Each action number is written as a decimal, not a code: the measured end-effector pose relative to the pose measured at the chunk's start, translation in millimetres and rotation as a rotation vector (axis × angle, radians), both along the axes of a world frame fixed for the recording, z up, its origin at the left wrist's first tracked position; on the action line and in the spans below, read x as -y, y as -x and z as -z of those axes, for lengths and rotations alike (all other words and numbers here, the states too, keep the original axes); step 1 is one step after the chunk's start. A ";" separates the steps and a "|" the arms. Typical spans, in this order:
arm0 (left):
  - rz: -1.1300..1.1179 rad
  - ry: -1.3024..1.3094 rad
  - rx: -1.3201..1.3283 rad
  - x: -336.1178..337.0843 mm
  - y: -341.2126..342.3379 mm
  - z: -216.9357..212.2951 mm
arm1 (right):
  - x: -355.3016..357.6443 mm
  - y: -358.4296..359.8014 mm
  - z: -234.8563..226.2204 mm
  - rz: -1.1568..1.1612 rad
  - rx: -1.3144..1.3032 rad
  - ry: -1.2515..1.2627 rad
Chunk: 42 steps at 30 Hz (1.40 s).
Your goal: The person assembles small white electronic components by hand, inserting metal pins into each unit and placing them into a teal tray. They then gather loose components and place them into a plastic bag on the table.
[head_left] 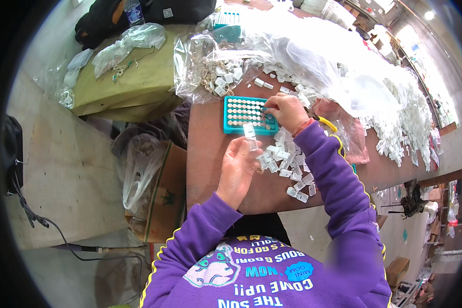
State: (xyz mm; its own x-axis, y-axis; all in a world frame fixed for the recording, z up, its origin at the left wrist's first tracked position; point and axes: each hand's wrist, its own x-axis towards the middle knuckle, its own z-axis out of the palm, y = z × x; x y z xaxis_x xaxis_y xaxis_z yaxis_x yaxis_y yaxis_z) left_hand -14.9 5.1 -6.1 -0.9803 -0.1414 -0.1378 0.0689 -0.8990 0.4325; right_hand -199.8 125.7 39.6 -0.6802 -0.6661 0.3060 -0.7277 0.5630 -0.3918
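Teal plastic forms the shallow tray (231,129) at the middle of the brown table (204,169), filled with rows of round silver discs (241,111); clock directions are taken from this tray. At six o'clock, the left hand (237,167) grips a small white case (249,130) between thumb and fingers, holding it upright before the tray's near edge. At three o'clock, the right hand (287,110) reaches over the tray's right end, fingertips bunched together; whether they pinch anything cannot be told. A loose pile of white pieces (287,159) crowds five o'clock, between the two forearms. Toward eight o'clock, a strip of tabletop gives moving room out to the table's left edge, with a cardboard box (167,190) beyond it. A clear bag (190,72) borders eleven o'clock, and a large white heap (318,61) limits room at one o'clock. Past the right wrist lies a yellow handle (327,123).
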 end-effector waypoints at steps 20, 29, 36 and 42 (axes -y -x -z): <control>-0.005 0.050 -0.012 -5.4 -2.1 1.3 | -7.2 -115.2 -39.6 -0.097 0.056 0.266; 0.011 0.105 -0.029 -4.5 -2.2 0.4 | -13.1 -119.5 -43.5 -0.144 -0.008 0.106; 0.064 0.119 -0.026 -1.9 -3.8 -0.8 | -9.4 -122.5 -44.0 -0.109 -0.047 0.283; 0.038 0.085 -0.011 -3.0 -2.4 -1.8 | -10.6 -119.1 -30.3 -0.177 -0.158 0.236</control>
